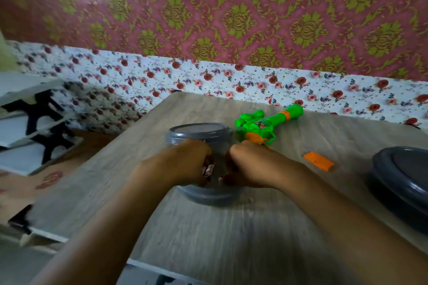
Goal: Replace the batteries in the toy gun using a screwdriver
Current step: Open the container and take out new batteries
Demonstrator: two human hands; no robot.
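Observation:
A green and orange toy gun [266, 122] lies on the wooden table [231, 238], barrel pointing to the far right. An orange battery cover [319, 161] lies loose to its right. Both my hands are over a grey plastic bowl [199, 133] in the middle of the table. My left hand [185, 164] has its fingers curled round a few small batteries [207, 170] with red labels. My right hand [250, 166] is curled beside it, close to the gun's orange grip; what it holds is blurred. No screwdriver shows.
A second dark grey bowl [400, 183] sits at the table's right edge. The wall with flowered paper runs behind the table. White shelves on black brackets [34, 120] stand to the left, above the floor. The table's left edge slants down toward me.

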